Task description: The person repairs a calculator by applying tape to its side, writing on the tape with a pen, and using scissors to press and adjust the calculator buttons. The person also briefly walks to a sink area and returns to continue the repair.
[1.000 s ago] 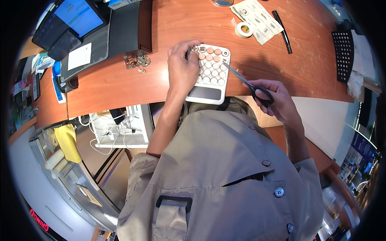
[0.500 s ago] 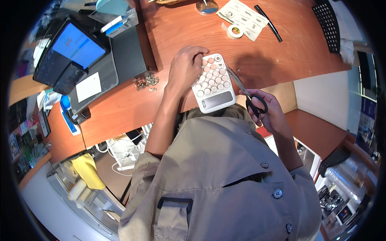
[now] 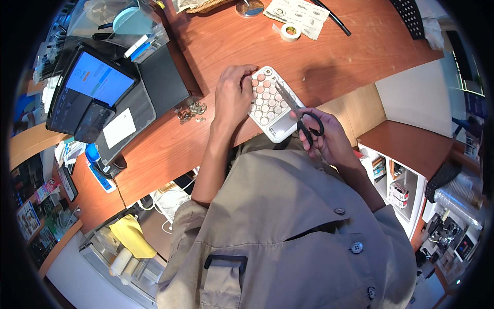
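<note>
A white calculator point(image 3: 266, 98) with round pale pink and white keys and a grey screen lies tilted at the desk's near edge. My left hand point(image 3: 233, 98) grips its left side, fingers curled near the top corner. In my right hand point(image 3: 321, 135) is a pair of scissors point(image 3: 289, 99) with black handles, my fingers in and around the loops. Its blades look nearly closed and lie across the right part of the calculator's face, tips toward the upper keys; whether they touch it I cannot tell.
Small metal pieces point(image 3: 191, 112) lie left of my left forearm. A black stand with a lit screen point(image 3: 98, 72) is at the left. Farther back are a tape roll point(image 3: 290, 32), a printed paper point(image 3: 309, 15) and a black pen point(image 3: 333, 19). A shelf unit point(image 3: 406, 180) stands at the right.
The scissors have moved left from beside the calculator to over its keys. The calculator has turned slightly counterclockwise under my left hand. The whole view has shifted a little.
</note>
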Tool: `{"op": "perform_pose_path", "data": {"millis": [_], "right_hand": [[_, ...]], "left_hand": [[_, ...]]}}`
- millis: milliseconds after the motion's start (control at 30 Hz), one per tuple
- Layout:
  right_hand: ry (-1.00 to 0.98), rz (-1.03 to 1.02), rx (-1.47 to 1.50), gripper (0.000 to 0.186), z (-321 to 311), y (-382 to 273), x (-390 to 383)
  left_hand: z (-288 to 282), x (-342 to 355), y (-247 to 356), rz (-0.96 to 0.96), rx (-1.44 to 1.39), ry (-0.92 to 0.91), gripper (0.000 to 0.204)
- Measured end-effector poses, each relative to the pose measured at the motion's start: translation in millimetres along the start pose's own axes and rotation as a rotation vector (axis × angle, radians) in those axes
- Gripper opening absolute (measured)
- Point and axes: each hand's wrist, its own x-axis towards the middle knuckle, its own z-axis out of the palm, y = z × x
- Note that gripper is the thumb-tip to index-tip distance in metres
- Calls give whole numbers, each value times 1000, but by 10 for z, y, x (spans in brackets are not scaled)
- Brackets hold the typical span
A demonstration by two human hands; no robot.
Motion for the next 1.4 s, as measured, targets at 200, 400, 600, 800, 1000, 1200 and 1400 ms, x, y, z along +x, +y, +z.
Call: {"op": "perform_pose_path", "data": {"millis": [200, 400, 600, 800, 1000, 1200, 1400], "right_hand": [[-16, -38, 15, 35, 82, 6, 7], [17, -103, -75, 39, -8, 102, 49], [-83, -147, -236, 37, -321, -51, 128], [-201, -98, -271, 37, -604, -291, 299], [-361, -12, -221, 51, -847, -485, 510], [-511, 44, -202, 46, -932, -604, 699], [-523, 128, -214, 52, -1019, -700, 850]], "left_hand": [[0, -13, 4, -34, -71, -9, 23], [3, 0, -51, -9, -70, -6, 22], [10, 2, -90, -8, -39, -1, 25], [21, -15, -50, -19, -43, 43, 21], [82, -106, 116, 185, 82, 135, 21], [161, -189, 265, 233, 259, 155, 18], [243, -217, 282, 165, 291, 203, 16]]}}
